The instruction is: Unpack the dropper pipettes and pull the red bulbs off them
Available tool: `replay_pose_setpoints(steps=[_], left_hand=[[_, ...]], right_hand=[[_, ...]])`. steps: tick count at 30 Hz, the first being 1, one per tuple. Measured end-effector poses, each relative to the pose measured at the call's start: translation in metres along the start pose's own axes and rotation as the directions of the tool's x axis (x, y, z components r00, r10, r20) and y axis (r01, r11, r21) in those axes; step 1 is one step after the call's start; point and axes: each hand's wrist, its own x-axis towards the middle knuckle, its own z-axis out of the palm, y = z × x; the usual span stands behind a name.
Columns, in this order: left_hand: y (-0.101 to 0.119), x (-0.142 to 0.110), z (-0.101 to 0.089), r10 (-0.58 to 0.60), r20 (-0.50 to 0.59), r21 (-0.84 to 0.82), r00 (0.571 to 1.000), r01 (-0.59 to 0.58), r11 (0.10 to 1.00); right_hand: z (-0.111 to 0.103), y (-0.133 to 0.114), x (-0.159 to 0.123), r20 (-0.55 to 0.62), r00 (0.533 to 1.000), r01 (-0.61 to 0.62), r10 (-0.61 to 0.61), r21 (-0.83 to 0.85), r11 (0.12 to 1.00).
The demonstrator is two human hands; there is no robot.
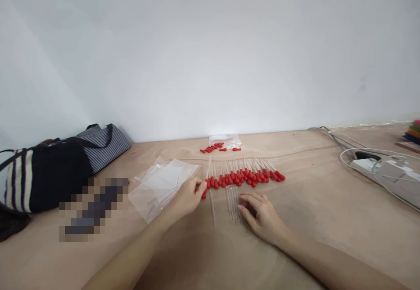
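My left hand is closed in a pinch at the left end of a row of glass droppers with red rubber bulbs. A red bulb shows at its fingertips, and a glass stem rises just beyond them. The row's thin stems point toward the wall. Nearer to me lie several bare glass tubes side by side, with a single glass tube to their left. My right hand rests at the right edge of the bare tubes, thumb and fingers bent but apart, holding nothing that I can see.
Loose red bulbs and a clear bag with glass pieces lie by the wall. Clear zip bags are stacked left of the droppers. A dark bag stands far left; a white power strip with cables lies right.
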Motion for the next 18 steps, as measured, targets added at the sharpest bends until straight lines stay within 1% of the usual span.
replay_pose_setpoints(steps=[1, 3, 6, 9, 11, 15, 18], left_hand=[[0.0, -0.011, 0.001, 0.034, 0.035, 0.023, 0.999, -0.035, 0.999], [-0.001, -0.03, 0.005, 0.026, 0.086, 0.071, 0.996, -0.033, 0.997], [-0.005, -0.046, 0.017, 0.041, 0.052, 0.012, 0.998, -0.042, 0.999], [-0.009, -0.046, 0.029, 0.104, 0.011, -0.063, 0.994, -0.104, 0.993], [-0.01, -0.042, 0.034, 0.121, 0.002, -0.096, 0.993, -0.12, 0.988], [-0.007, -0.038, 0.04, 0.106, 0.024, -0.164, 0.994, -0.1, 0.981], [-0.004, -0.039, 0.042, 0.139, 0.041, -0.2, 0.989, -0.128, 0.971]], right_hand=[[0.0, 0.0, 0.0, -0.001, 1.0, 0.001, -0.001, -0.004, 1.0], [0.0, 0.0, 0.0, -0.005, 1.0, 0.008, -0.008, -0.022, 1.0], [0.0, 0.0, 0.001, -0.021, 0.999, 0.027, -0.028, -0.065, 0.998], [0.001, 0.001, 0.0, -0.041, 0.998, 0.037, -0.04, -0.081, 0.996], [0.001, 0.001, 0.0, -0.045, 0.998, 0.038, -0.041, -0.074, 0.997], [0.002, 0.001, 0.0, -0.039, 0.999, 0.03, -0.032, -0.052, 0.998], [0.002, 0.002, 0.0, -0.039, 0.999, 0.035, -0.038, -0.069, 0.997]])
